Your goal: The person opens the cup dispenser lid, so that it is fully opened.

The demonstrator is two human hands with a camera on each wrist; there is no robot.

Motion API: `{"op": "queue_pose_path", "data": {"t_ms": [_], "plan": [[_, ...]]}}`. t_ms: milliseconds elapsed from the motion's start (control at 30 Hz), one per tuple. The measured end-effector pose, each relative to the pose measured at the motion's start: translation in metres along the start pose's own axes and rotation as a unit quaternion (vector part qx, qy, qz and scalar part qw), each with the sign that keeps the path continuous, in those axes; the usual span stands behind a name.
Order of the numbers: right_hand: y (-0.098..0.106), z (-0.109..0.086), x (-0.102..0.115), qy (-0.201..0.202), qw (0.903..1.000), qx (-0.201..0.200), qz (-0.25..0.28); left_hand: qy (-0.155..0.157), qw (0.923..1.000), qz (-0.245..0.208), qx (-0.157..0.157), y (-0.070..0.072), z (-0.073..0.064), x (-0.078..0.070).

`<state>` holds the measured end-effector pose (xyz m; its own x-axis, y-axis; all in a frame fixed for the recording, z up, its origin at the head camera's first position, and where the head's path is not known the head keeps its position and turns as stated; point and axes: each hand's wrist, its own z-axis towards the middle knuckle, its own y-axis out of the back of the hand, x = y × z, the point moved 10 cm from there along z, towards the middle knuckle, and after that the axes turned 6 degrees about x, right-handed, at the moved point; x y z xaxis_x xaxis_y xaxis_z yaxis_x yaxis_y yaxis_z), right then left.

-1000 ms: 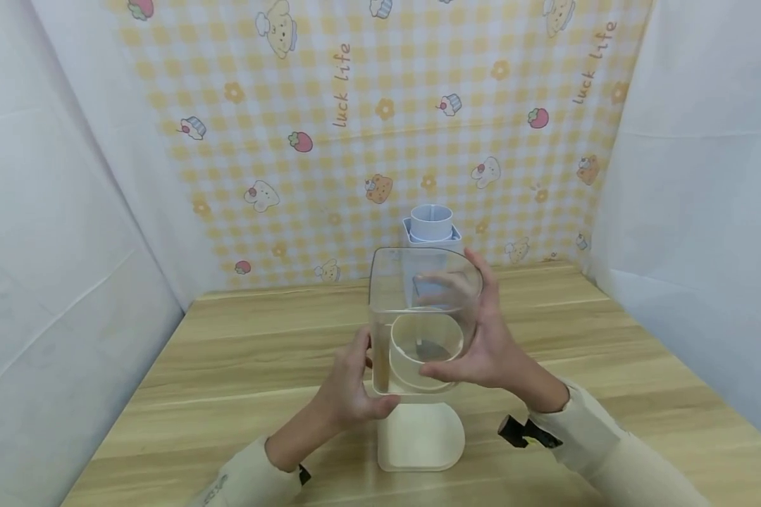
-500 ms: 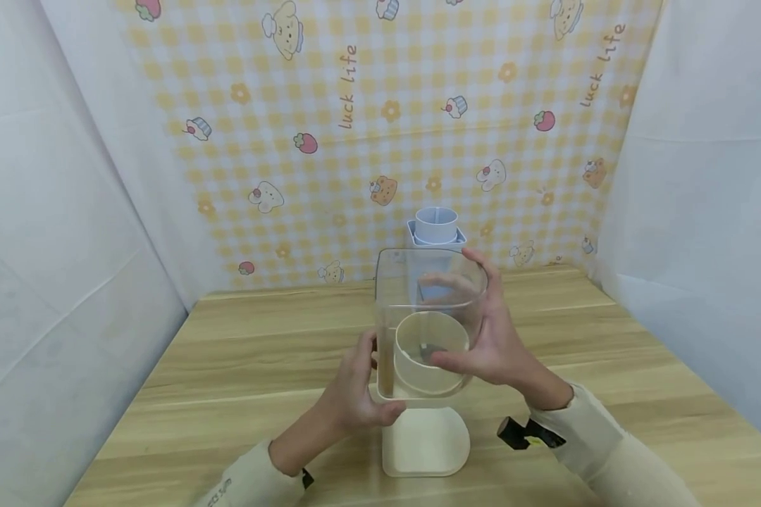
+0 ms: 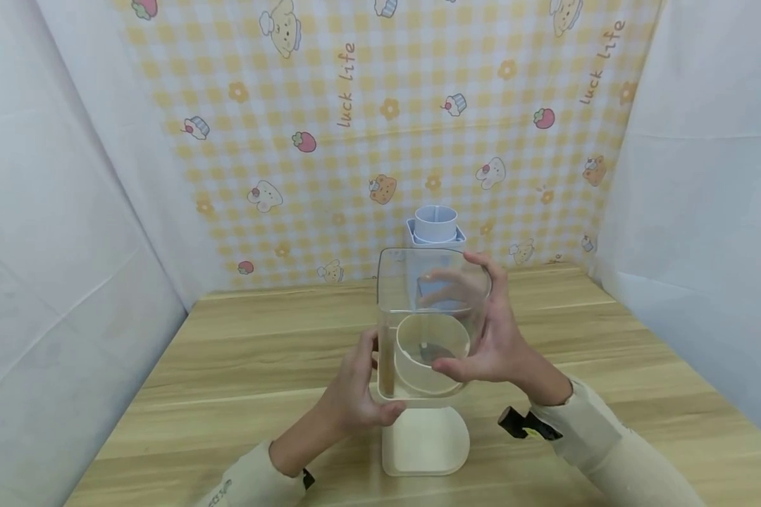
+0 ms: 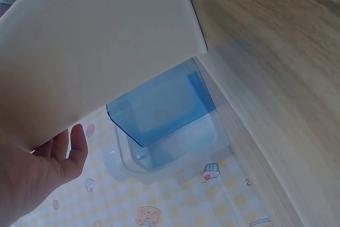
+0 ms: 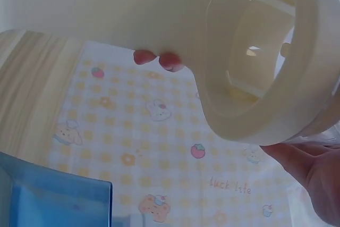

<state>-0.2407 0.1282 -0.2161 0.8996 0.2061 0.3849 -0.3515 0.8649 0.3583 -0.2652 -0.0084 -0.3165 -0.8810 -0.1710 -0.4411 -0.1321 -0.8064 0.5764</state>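
Both hands hold a container with clear walls (image 3: 390,285) and a cream round collar (image 3: 421,373) inside its lower end. My left hand (image 3: 350,396) grips the lower left corner, thumb at the front edge. On the right side my right hand (image 3: 499,345) spreads its fingers behind the clear wall, thumb in front near the collar. The left wrist view shows a broad cream panel (image 4: 106,41) above the left hand's curled fingers. Close up in the right wrist view is a cream ring (image 5: 276,123), with red-tinted fingertips (image 5: 170,61) at the cream body beside it.
A cream rounded plate (image 3: 426,442) shows below the container, near the table's front. Behind stands a pale blue container (image 3: 435,225) with a round collar on top, partly seen through the clear walls. A yellow checked cloth (image 3: 330,162) backs the wooden table (image 3: 260,366).
Both hands keep their hold on the container. It has shifted only slightly to the right in the head view, along with the background.
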Motion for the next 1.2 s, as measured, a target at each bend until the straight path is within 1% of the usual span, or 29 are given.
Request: {"op": "queue_pose_path", "data": {"t_ms": [167, 233, 367, 467, 567, 633, 800, 900, 1000, 1133, 1200], "plan": [[0.003, -0.001, 0.001, 0.009, 0.9999, -0.006, -0.012, 0.000, 1.0000, 0.005, 0.004, -0.001, 0.001, 0.000], [0.004, -0.001, 0.000, 0.006, 0.9996, -0.008, -0.025, 0.002, 1.0000, 0.005, 0.005, -0.001, 0.001, 0.000], [0.006, -0.001, -0.005, -0.025, 0.9993, -0.014, -0.021, 0.003, 1.0000, 0.002, 0.008, -0.002, 0.001, 0.000], [0.008, -0.002, -0.010, -0.056, 0.9982, -0.020, 0.002, 0.003, 1.0000, 0.001, 0.009, -0.002, 0.001, 0.000], [0.008, -0.002, -0.012, -0.071, 0.9970, -0.026, 0.015, 0.007, 0.9999, -0.002, 0.012, -0.002, 0.001, 0.001], [0.009, -0.002, -0.010, -0.063, 0.9975, -0.028, 0.014, 0.009, 0.9999, -0.005, 0.012, -0.002, 0.001, 0.001], [0.008, 0.000, 0.001, -0.009, 0.9997, -0.021, -0.006, 0.006, 0.9999, -0.007, 0.012, -0.003, 0.001, 0.001], [0.007, 0.001, 0.005, 0.008, 0.9999, -0.014, -0.006, 0.006, 0.9999, -0.007, 0.014, -0.003, 0.001, 0.001], [0.008, 0.002, 0.003, 0.001, 0.9999, -0.011, -0.009, 0.007, 0.9999, -0.003, 0.015, -0.004, 0.001, 0.000], [0.011, 0.003, -0.003, -0.028, 0.9993, -0.015, -0.022, 0.011, 0.9998, 0.000, 0.017, -0.004, 0.001, 0.000], [0.012, 0.003, -0.007, -0.041, 0.9989, -0.019, -0.014, 0.014, 0.9997, -0.001, 0.018, -0.004, 0.001, 0.001]]}}
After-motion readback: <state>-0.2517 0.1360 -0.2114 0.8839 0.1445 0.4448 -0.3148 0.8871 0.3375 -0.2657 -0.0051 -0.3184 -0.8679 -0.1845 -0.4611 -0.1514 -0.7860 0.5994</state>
